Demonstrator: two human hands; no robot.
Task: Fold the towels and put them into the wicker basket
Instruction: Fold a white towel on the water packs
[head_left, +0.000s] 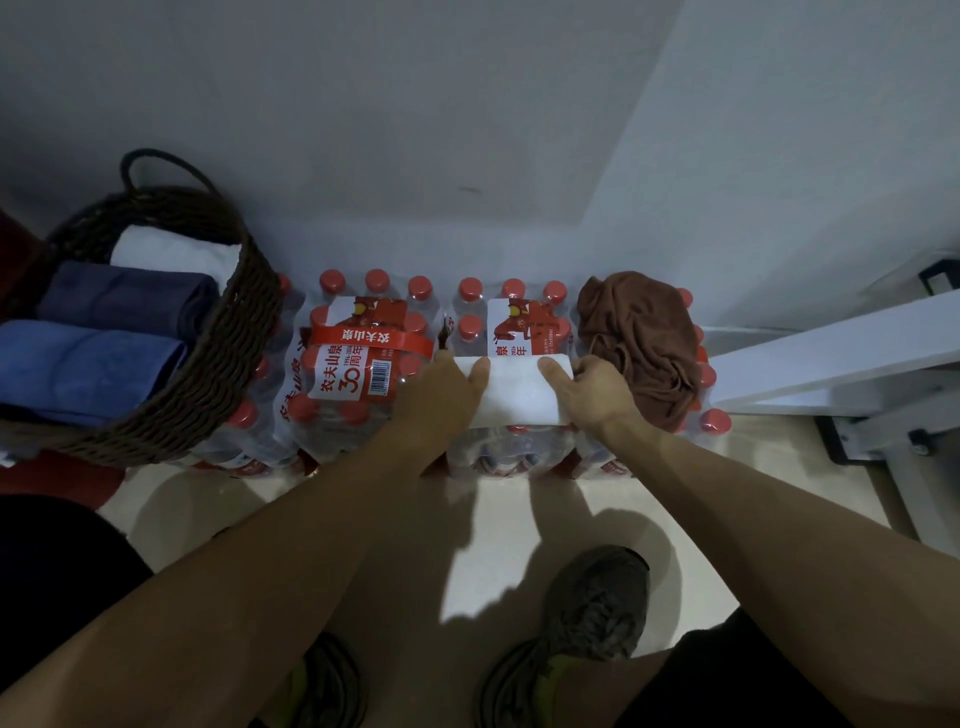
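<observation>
Both hands, the left hand (451, 387) and right hand (592, 387), are gripping the soft, light white towel (514, 389) by its ends, left of the crumpled brown towel (641, 338).

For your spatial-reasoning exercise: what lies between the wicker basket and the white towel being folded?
In the head view, a shrink-wrapped pack of red-capped bottles sits between the wicker basket and the white towel.

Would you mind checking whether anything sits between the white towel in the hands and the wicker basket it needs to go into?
Nothing visible blocks the way. The white towel, held by the left hand and right hand, lies on the bottle packs, which are low. The wicker basket sits left, already holding three folded towels.
</observation>
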